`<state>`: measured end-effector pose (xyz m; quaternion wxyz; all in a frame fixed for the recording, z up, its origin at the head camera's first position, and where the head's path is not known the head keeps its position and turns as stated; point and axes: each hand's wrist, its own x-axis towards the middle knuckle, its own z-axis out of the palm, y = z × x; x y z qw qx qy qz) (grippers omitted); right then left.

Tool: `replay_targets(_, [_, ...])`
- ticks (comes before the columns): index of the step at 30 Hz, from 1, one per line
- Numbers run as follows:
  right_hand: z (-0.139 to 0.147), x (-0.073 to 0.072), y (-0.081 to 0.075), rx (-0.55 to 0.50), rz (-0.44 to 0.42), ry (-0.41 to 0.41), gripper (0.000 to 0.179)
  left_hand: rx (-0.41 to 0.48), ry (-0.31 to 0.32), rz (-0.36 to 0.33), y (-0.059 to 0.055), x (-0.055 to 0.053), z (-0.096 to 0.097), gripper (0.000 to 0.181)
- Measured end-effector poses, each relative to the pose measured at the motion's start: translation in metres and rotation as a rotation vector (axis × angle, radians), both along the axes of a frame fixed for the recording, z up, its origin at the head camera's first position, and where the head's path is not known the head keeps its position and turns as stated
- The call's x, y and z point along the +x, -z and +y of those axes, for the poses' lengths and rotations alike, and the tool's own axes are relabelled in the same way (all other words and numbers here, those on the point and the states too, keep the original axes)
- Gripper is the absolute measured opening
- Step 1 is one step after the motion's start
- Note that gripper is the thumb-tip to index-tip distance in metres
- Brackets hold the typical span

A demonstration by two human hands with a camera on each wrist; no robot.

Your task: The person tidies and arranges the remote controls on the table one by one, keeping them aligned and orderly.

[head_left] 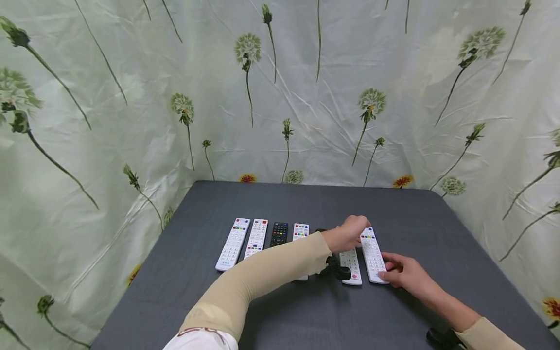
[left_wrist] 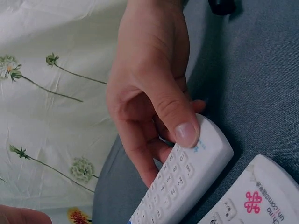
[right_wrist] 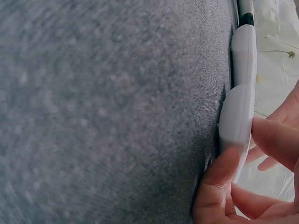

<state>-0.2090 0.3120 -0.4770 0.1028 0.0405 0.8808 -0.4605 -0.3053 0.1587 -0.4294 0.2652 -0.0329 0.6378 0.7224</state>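
Observation:
At the right end of a row of remote controls lies a white remote control [head_left: 373, 255] with small buttons. My left hand [head_left: 348, 233] reaches across and grips its far end, fingers bent over the top corner. My right hand [head_left: 411, 276] pinches the near end; in the left wrist view its thumb [left_wrist: 186, 134] presses on the face while other fingers go around the edge. Just left lies another white remote control [head_left: 351, 265] with a pink logo [left_wrist: 252, 202], partly hidden by the left hand. The right wrist view shows the white remote's end [right_wrist: 236, 116] close against the tabletop.
Further left in the row are two white remotes [head_left: 233, 244] [head_left: 256, 238], a black remote [head_left: 279, 233] and another white remote [head_left: 301, 230], some covered by the left sleeve [head_left: 262, 272]. A dark grey cloth [head_left: 306, 316] covers the table. Dandelion-print fabric [head_left: 323, 136] hangs behind.

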Motion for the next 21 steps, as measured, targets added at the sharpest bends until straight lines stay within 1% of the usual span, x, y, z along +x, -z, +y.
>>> replay_targets(3, [0.001,0.001,0.0,0.003,0.007,-0.009,0.077,-0.002,0.007,-0.019,0.0,0.001,-0.001,0.057])
replay_targets(8, [0.002,0.001,0.001,0.003,0.015,0.002,0.075,-0.009,0.011,-0.016,0.001,0.001,-0.001,0.051])
replay_targets(10, [0.002,0.002,0.001,-0.008,0.01,0.012,0.075,-0.013,0.01,-0.021,0.003,-0.001,0.0,0.048])
replay_targets(13, [0.001,0.004,-0.001,-0.026,0.001,0.002,0.076,-0.006,0.015,-0.031,0.004,-0.004,0.0,0.045])
replay_targets(15, [0.0,0.006,-0.005,-0.037,-0.018,0.02,0.075,-0.008,0.044,-0.008,0.003,-0.005,-0.003,0.043])
replay_targets(17, [0.001,0.007,-0.013,-0.041,-0.018,0.02,0.073,-0.027,0.082,0.033,-0.001,-0.007,-0.006,0.04])
replay_targets(19, [0.002,0.007,-0.022,-0.034,0.0,0.019,0.07,-0.055,0.114,0.076,-0.007,-0.008,-0.01,0.037])
replay_targets(21, [0.005,0.006,-0.031,-0.016,0.029,0.011,0.069,-0.079,0.138,0.12,-0.013,-0.009,-0.013,0.039])
